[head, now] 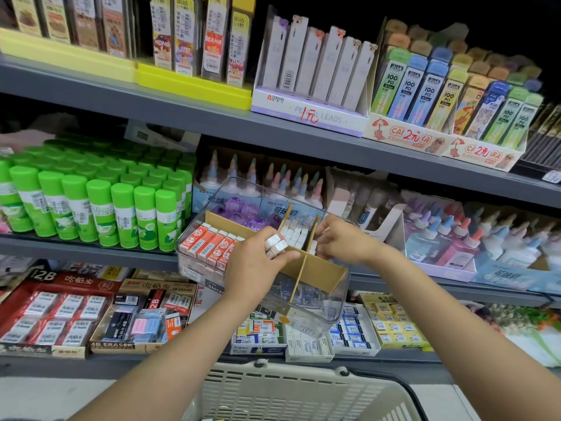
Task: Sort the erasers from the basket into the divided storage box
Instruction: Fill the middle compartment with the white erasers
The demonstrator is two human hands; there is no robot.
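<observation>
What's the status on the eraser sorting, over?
Left hand grips white erasers over storage box. Right hand fingers in white compartment. Nothing blocking.

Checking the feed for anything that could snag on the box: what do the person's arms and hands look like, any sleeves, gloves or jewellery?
Both forearms are bare as far as the picture shows; no sleeve is in view. The left hand and right hand wear no gloves, and no rings, watch or wristband show on the visible sides.

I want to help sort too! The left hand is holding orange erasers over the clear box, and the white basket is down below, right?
Almost. The head view shows the left hand holding white erasers, not orange ones. The orange erasers already sit in the clear box's left compartment. The white basket is indeed down below.
</observation>
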